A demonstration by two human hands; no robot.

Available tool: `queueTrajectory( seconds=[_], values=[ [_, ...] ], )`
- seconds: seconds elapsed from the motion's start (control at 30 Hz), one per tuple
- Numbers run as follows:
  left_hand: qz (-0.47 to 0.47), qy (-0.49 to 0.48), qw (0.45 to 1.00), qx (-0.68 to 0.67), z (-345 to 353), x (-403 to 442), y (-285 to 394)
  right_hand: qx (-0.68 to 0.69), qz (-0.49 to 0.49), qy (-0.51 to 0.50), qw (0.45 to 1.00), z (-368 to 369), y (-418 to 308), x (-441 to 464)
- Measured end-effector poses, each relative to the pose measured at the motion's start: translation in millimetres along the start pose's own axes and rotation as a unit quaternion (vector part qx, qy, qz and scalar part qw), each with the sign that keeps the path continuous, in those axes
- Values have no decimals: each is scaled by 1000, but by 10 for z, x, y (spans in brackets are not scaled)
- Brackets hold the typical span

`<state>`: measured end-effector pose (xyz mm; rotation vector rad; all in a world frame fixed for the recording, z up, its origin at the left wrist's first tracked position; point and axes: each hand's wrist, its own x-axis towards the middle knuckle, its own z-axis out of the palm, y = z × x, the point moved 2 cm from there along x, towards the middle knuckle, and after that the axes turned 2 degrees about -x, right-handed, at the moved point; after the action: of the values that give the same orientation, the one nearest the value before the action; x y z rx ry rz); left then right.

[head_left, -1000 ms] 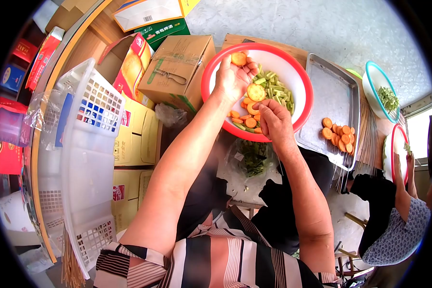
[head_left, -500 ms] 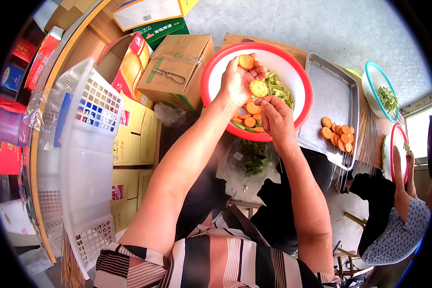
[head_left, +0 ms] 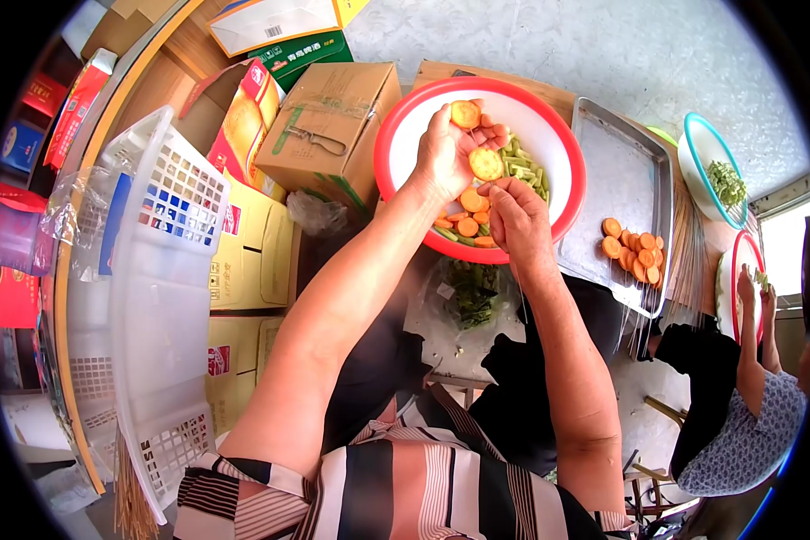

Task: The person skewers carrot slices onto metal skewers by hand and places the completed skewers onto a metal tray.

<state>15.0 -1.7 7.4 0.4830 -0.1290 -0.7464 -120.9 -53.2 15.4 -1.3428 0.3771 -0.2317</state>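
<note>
Over a red-rimmed white basin [head_left: 569, 180], my left hand [head_left: 436, 157] is palm up with its fingers curled around an orange carrot slice [head_left: 465, 113]. A paler yellow slice [head_left: 486, 165] sits between my two hands, just above my right fingertips. My right hand [head_left: 522, 220] is closed in a pinch on a thin skewer [head_left: 525, 301], whose tail shows below the hand; its tip is hard to make out. In the basin lie more carrot slices [head_left: 471, 225] and cut green vegetable pieces [head_left: 524, 169].
To the right, a metal tray [head_left: 616, 171] holds skewered carrot slices [head_left: 639, 254]. Bare skewers [head_left: 688, 243] lie beside it. Cardboard boxes [head_left: 328, 117] and a white plastic basket [head_left: 166, 297] stand left. A bag of greens [head_left: 472, 292] is below. Another person [head_left: 747, 423] works at far right.
My hands and the slices stay nearly in place, with only a tiny shift. The other person's hands at the far right have moved slightly.
</note>
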Motion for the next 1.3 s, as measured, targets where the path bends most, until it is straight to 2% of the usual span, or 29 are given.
queueTrajectory(
  seconds=[0.07, 0.1, 0.2, 0.27, 0.6, 0.77, 0.9, 0.97, 1.0, 1.03, 1.1, 1.13, 1.17, 1.2, 1.23, 1.3],
  values=[
    [-26, -20, 999, -40, -16, 8, -47, 0, 2, 5, 1000, -4, 7, 21],
    [-33, -52, 998, 29, 32, -18, -89, 4, -12, 10, 1000, -13, 13, 58],
    [-57, -26, 998, 22, 65, -115, -143, 9, -21, 19, 1000, 1, -18, 77],
    [-39, -30, 997, 59, 80, -114, -102, 8, -18, 18, 1000, 10, -33, 76],
    [-46, -63, 996, 41, 169, -186, -127, -23, -46, 18, 999, -49, -28, 94],
    [-22, -76, 988, 134, 142, -134, -147, -8, -32, 20, 999, -70, -40, 88],
    [-40, -88, 987, 127, 117, -103, -128, -22, -41, 30, 998, -108, -51, 107],
    [-87, -136, 985, 53, 38, -21, -109, -13, -51, 39, 998, -163, -70, 115],
    [-86, -132, 985, 65, -6, 22, -83, -11, -55, 65, 996, -193, -94, 113],
    [-68, -78, 989, 101, -68, 55, -62, -10, -60, 91, 994, -226, -122, 110],
    [-54, -21, 957, 284, -171, 78, 23, -3, -61, 87, 994, -310, -151, 108],
    [-56, -20, 957, 285, -256, 151, 35, 15, -65, 86, 994, -347, -162, 112],
    [-54, -21, 872, 485, -385, 234, 31, 32, -70, 86, 993, -380, -171, 122],
    [-52, -21, 746, 664, -524, 264, -1, 40, -69, 87, 993, -419, -163, 125],
    [-55, -21, 745, 665, -612, 256, -19, 43, -67, 88, 993, -429, -172, 116],
    [-2, -98, 513, 853, -760, 229, -58, 35, -66, 83, 994, -427, -200, 88]
  ],
)
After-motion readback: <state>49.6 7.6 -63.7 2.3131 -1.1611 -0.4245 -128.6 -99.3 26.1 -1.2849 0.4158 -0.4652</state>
